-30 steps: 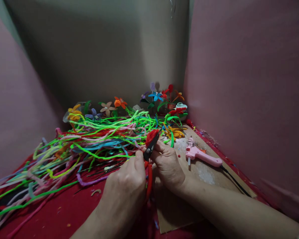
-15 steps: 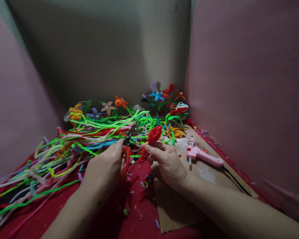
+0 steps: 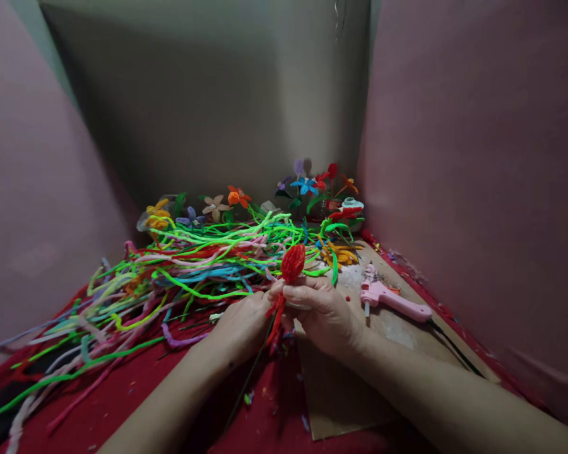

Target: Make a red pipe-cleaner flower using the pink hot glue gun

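Observation:
A red pipe-cleaner tulip bud [image 3: 293, 263] stands upright between my hands. My right hand [image 3: 324, 312] pinches it at the base, thumb and fingers closed. My left hand [image 3: 246, 325] meets the right one there, its fingers closed at the base, next to the red fuzzy tail ends [image 3: 277, 318] hanging below. A thin dark wire [image 3: 246, 381] slants down from beneath the fingers. The left fingertips are partly hidden, and the pliers do not show.
Loose coloured pipe cleaners [image 3: 203, 252] spread across the left and middle. A pink glue gun [image 3: 392, 299] with a black cord lies on cardboard [image 3: 350, 403] at right. Finished fuzzy flowers [image 3: 305, 185] stand along the back wall. Scraps dot the red cloth [image 3: 137, 384].
The red-handled pliers have left my left hand's grasp and are out of sight. That hand has moved right to the bud's base. The bud has turned more upright.

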Action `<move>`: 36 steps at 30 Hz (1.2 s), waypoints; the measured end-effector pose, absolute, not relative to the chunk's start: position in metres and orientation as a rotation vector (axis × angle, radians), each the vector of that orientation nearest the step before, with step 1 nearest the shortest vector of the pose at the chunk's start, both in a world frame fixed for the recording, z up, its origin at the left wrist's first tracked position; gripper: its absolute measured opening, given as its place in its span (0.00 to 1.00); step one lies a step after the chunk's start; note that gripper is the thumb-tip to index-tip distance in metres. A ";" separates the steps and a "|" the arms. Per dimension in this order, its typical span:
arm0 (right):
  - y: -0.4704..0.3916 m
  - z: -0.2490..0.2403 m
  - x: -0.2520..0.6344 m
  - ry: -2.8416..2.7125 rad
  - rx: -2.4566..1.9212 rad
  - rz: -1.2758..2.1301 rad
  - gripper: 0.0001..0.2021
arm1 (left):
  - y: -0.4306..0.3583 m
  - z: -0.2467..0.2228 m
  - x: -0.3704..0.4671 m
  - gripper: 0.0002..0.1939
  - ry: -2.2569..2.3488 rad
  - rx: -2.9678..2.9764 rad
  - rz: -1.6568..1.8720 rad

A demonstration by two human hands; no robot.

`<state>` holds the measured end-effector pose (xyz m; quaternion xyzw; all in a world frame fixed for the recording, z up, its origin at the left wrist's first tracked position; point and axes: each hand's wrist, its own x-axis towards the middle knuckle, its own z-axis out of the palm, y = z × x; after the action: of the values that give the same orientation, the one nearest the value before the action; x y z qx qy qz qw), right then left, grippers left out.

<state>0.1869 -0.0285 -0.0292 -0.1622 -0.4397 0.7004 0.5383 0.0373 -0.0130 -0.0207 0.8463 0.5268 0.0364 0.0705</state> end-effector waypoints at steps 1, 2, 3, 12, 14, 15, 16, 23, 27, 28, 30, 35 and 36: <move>-0.028 -0.029 0.187 -1.059 -0.386 1.669 0.07 | -0.013 -0.022 0.038 0.16 1.567 2.541 0.114; -0.028 -0.029 0.187 -1.072 -0.391 1.672 0.08 | -0.012 -0.022 0.038 0.16 1.546 2.543 0.128; -0.028 -0.029 0.186 -1.083 -0.395 1.674 0.08 | -0.012 -0.023 0.038 0.16 1.522 2.554 0.145; -0.033 -0.030 0.187 -1.189 -0.435 1.796 0.09 | -0.018 0.000 0.031 0.14 1.408 2.161 0.939; -0.036 -0.030 0.187 -1.218 -0.480 1.849 0.09 | -0.023 0.011 0.030 0.17 1.253 1.808 1.056; -0.037 -0.029 0.187 -1.235 -0.506 1.874 0.09 | -0.025 0.016 0.030 0.19 1.156 1.691 1.076; -0.038 -0.029 0.187 -1.255 -0.530 1.899 0.08 | -0.028 0.019 0.031 0.20 1.084 1.612 1.091; -0.039 -0.029 0.188 -1.391 -0.622 1.913 0.06 | -0.034 0.019 0.032 0.14 1.040 1.544 1.006; -0.038 -0.029 0.189 -1.405 -0.646 1.902 0.07 | -0.032 0.017 0.034 0.15 1.059 1.477 1.014; -0.038 -0.030 0.189 -1.408 -0.642 1.903 0.08 | -0.032 0.016 0.035 0.15 1.063 1.470 1.021; -0.037 -0.031 0.188 -1.413 -0.636 1.909 0.08 | -0.032 0.016 0.035 0.16 1.066 1.469 1.037; -0.037 -0.032 0.188 -1.394 -0.649 1.914 0.08 | -0.034 0.016 0.035 0.20 1.016 1.457 1.030; -0.037 -0.032 0.188 -1.396 -0.644 1.915 0.08 | -0.034 0.017 0.036 0.20 1.006 1.461 1.012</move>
<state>0.1879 -0.0366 -0.0318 -0.2470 -0.5353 0.7344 0.3364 0.0356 -0.0341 0.0166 0.6099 0.4199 0.4227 0.5225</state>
